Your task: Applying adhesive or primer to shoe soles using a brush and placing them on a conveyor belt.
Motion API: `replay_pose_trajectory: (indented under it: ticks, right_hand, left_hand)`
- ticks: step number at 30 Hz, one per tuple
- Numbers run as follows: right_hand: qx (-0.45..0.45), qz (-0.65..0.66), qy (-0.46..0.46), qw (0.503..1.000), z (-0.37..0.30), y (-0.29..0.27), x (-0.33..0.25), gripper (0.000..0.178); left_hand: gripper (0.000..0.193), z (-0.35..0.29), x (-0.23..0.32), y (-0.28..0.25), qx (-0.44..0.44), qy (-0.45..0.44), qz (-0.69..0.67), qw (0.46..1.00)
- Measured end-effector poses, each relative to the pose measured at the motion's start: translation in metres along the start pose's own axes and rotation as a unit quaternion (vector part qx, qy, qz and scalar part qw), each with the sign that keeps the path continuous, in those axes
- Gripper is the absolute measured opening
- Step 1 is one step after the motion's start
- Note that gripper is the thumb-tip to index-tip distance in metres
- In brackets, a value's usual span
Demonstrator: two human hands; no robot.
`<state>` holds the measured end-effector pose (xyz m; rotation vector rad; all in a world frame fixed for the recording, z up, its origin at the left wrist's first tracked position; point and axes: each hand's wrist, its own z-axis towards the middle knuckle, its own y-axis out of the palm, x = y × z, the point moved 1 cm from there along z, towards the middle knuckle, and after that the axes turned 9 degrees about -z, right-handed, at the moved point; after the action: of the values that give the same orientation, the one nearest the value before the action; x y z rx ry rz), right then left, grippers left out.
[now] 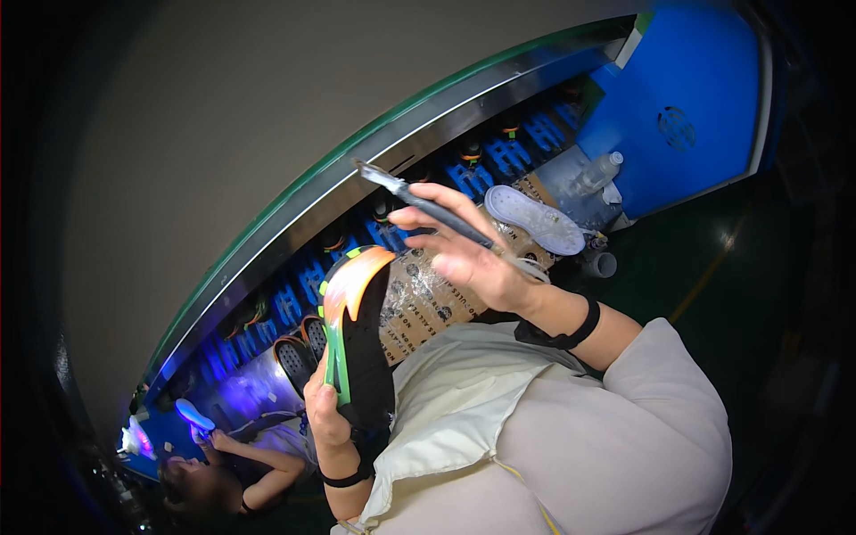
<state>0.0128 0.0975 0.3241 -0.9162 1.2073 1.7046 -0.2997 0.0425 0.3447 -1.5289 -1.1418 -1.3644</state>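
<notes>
My left hand [326, 412] is closed on the edge of a black clog-like shoe [373, 343] with a glossy orange and green upper, held tilted in front of my apron. Its underside is turned out of sight. In my right hand [477, 272] is a small brush [441, 212] with a dark handle, its pale worn tip pointing to the upper left. The brush tip is apart from the shoe. Just beyond my right hand lies a white shoe sole [537, 220] on the covered bench [426, 308].
Beyond the bench, blue racks [308, 272] carry shoes under a metal edge with a green rim. A clear bottle [599, 171] and a white cup [600, 265] stand right. Dark perforated shoes [294, 361] lie left. At lower left, another person [259, 464] holds a sole lit blue.
</notes>
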Motion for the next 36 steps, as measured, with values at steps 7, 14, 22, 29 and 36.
replay_pose_trajectory:
  ticks: [7,14,22,29,36]
  right_hand:
    - [0.111,-0.132,0.153,0.973,-0.031,-0.049,0.073,0.039]
    - [0.173,-0.469,0.069,0.863,-0.081,-0.128,0.215,0.035]
    - [0.229,0.162,0.470,0.837,-0.114,-0.146,0.310,0.032]
    - [0.055,0.059,0.583,0.808,-0.109,-0.142,0.291,0.012]
    - [0.057,0.009,0.586,0.808,-0.126,-0.131,0.286,0.022]
  left_hand:
    - [0.091,-0.026,-0.007,-0.020,0.034,-0.027,-0.131,0.990]
    - [0.090,-0.036,0.003,-0.009,0.054,-0.070,-0.348,0.933]
    - [0.083,-0.049,-0.009,-0.024,0.086,0.019,-0.096,0.991]
    - [0.073,-0.053,-0.010,-0.021,0.098,0.096,0.097,0.986]
    - [0.070,-0.051,-0.011,-0.016,0.093,0.101,0.115,0.984]
